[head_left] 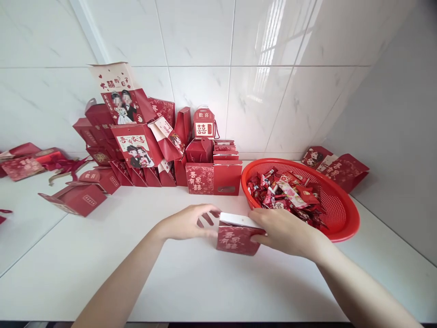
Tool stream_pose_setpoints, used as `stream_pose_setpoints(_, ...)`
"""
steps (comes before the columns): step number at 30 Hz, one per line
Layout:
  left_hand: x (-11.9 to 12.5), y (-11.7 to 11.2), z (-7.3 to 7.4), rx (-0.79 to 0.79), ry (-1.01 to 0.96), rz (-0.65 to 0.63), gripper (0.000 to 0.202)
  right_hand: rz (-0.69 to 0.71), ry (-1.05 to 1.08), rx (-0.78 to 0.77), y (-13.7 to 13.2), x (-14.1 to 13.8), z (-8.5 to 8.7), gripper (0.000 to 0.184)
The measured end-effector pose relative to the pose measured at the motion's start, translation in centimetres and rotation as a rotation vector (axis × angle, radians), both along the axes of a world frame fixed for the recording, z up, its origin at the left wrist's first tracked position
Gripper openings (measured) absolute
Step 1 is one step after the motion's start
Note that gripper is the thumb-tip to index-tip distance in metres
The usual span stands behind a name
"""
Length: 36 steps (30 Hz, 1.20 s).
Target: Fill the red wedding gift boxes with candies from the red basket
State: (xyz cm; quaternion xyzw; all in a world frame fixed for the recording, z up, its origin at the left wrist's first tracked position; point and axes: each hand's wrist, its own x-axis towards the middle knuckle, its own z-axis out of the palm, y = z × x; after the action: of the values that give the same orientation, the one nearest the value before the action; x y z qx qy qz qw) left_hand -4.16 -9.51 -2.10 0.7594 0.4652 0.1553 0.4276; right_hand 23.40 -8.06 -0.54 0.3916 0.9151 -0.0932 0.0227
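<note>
Gripping the red box (238, 241) at its right end, midway between the front and rear edges of the tabletop (170, 287), the right hand (285, 231) braces it while the left hand (189, 222) stands loosely open beside it, so one-sided pressure could crease the white flap (238, 219).

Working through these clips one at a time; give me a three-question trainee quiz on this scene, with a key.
1. Which hand has its thumb across the front of the red box nearest the person?
2. True or false: the red basket stands to the left of that box.
3. The basket contains: A) bare fruit; B) small wrapped packets; C) bottles.

Key: 1. The right hand. 2. False; it stands to the right. 3. B.
</note>
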Motion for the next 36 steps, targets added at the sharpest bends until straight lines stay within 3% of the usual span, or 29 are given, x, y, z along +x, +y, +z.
stream_pose_setpoints(2, -1.1, 0.9, -0.1, 0.114, 0.009, 0.128, 0.041, -0.037, -0.075, 0.017, -0.7, 0.6, 0.6, 0.014)
stream_pose_setpoints(5, -3.1, 3.6, -0.1, 0.415, 0.053, 0.353, 0.034, -0.088, -0.146, 0.026, -1.1, 1.3, 1.4, 0.022)
stream_pose_setpoints(9, -5.0, 8.4, 0.2, 0.719, 0.254, 0.431, 0.038, -0.137, -0.13, 0.156, -0.7, 1.4, 2.5, 0.029)
stream_pose_setpoints(13, -5.2, 11.8, 0.1, 0.727, 0.362, 0.376, 0.046, -0.149, -0.109, 0.209, -0.4, 0.9, 3.2, 0.026)
stream_pose_setpoints(18, -5.0, 12.9, -1.2, 0.696, 0.42, 0.367, 0.033, -0.049, 0.079, 0.09, -0.7, 0.6, 3.1, 0.023)
stream_pose_setpoints(23, -5.2, 10.9, -1.5, 0.676, 0.459, 0.405, 0.027, 0.013, 0.148, -0.029, -1.0, 0.4, 2.5, 0.027)
stream_pose_setpoints(28, -5.5, 6.3, -0.8, 0.698, 0.484, 0.43, 0.027, 0.036, 0.058, -0.084, -1.1, 0.1, 1.8, 0.02)
stream_pose_setpoints(33, -7.1, 0.9, -0.2, 0.729, 0.571, 0.644, 0.026, -0.079, -0.103, 0.152, -0.6, 0.4, 0.4, 0.028)
stream_pose_setpoints(36, -9.6, -2.0, -0.1, 0.745, 0.682, 0.804, 0.027, -0.099, -0.091, 0.26, -0.5, 0.6, 0.3, 0.031)
